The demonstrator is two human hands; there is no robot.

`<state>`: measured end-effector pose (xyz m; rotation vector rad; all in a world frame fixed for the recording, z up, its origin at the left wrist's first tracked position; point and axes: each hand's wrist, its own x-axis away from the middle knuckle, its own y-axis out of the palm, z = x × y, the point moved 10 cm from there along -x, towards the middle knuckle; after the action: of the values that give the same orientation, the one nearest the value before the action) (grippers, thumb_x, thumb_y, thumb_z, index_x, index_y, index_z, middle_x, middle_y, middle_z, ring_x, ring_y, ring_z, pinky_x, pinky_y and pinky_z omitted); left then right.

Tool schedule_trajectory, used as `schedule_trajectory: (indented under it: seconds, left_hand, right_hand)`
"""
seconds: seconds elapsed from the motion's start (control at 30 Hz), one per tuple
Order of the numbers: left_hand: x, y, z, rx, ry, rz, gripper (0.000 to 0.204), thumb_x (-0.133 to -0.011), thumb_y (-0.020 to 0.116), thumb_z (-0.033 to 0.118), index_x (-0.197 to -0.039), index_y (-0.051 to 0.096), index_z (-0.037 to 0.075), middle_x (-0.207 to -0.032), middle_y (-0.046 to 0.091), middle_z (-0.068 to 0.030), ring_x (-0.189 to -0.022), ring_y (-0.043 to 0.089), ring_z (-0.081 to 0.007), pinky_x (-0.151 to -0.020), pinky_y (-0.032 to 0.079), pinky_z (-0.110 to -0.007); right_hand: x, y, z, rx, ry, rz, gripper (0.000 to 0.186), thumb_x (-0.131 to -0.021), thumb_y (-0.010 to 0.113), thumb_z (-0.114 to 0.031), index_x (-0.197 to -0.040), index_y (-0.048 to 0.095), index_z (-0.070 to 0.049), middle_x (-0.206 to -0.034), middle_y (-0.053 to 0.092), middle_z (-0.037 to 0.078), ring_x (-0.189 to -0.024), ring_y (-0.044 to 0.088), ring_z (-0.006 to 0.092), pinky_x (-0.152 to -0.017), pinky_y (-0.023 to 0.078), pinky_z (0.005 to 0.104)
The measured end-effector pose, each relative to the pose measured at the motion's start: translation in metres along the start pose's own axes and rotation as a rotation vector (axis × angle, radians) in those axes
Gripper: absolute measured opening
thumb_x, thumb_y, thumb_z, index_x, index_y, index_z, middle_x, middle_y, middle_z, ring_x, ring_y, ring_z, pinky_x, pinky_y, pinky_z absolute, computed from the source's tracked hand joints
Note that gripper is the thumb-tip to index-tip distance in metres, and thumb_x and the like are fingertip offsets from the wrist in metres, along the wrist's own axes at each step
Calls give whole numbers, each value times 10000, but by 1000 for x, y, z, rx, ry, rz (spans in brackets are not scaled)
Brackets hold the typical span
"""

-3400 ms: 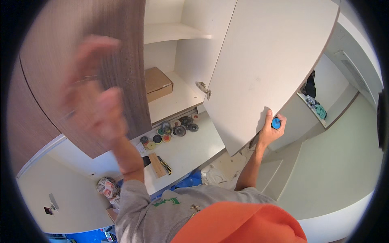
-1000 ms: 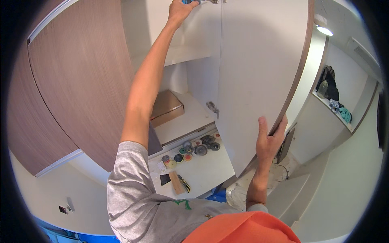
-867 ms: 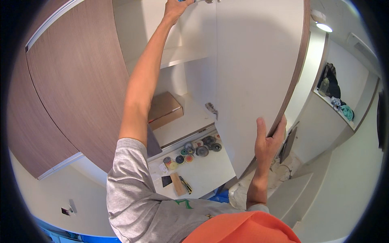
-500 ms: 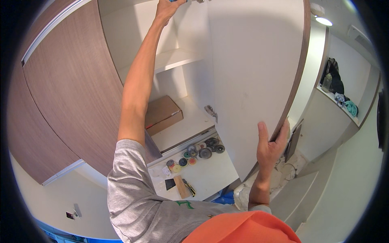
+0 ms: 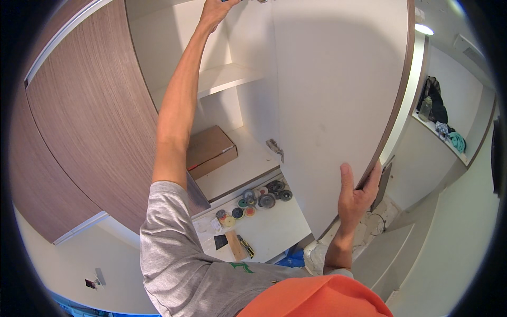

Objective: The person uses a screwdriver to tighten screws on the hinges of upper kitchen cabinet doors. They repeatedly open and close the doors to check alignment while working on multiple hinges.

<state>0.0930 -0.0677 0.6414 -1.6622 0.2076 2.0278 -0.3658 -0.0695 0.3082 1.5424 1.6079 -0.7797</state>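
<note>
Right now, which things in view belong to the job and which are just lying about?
In use:
cabinet door, edge in right hand
blue tool in left hand, mostly out of frame

Seemingly lying about:
cardboard box
wood strip
yellow-black cutter
round pieces

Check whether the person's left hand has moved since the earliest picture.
Yes, up and rightward. Against the cabinet shelf, the left hand was lower and to its left, over the wood-grain door; now it appears above that shelf.

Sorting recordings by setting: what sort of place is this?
Probably a room being fitted out or renovated: a cabinet with its door open, and a utility knife and a wooden strip on a white counter.
</note>
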Motion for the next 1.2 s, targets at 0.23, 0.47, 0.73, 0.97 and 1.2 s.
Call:
schedule_trajectory:
  seconds: [0.23,0.47,0.73,0.97,1.2]
  left_hand:
    - [7,4,19,-124,251,-29,224,-844,684,16,-1063,647,43,-1001,662,-60,-952,623,-153,-889,494,-296]
    - [-9,-1,20,-220,32,11,202,-933,675,203,-1004,638,19,-788,664,-93,-639,619,-179,-609,508,-341]
    - [-14,0,25,-198,136,-111,387,-956,644,386,-941,643,-1,-704,607,-51,-608,575,-157,-576,487,-334]
    - [-1,-1,-10,-188,-190,-87,506,-971,609,482,-982,649,-22,-725,577,-54,-659,552,-169,-618,482,-347]
    - [124,-27,14,110,-214,304,341,-987,649,315,-1076,590,-8,-759,606,-31,-667,560,-94,-594,454,-270]
  right_hand:
    - [2,0,1,-4,19,14,543,-921,727,-102,-1377,474,47,-1137,678,194,-996,670,222,-880,522,333]
    - [2,-1,0,65,-3,33,549,-918,738,-131,-1368,476,44,-1128,675,185,-974,660,222,-865,517,338]
    - [1,0,-6,80,-28,32,527,-927,725,-128,-1356,473,44,-1071,688,182,-950,656,214,-857,514,329]
    - [2,2,-9,52,-17,36,493,-936,711,-115,-1339,477,46,-1040,692,171,-896,657,206,-826,515,320]
    - [15,18,-19,-123,20,-107,576,-947,650,-150,-1429,406,50,-1301,557,227,-1166,552,266,-1007,426,390]
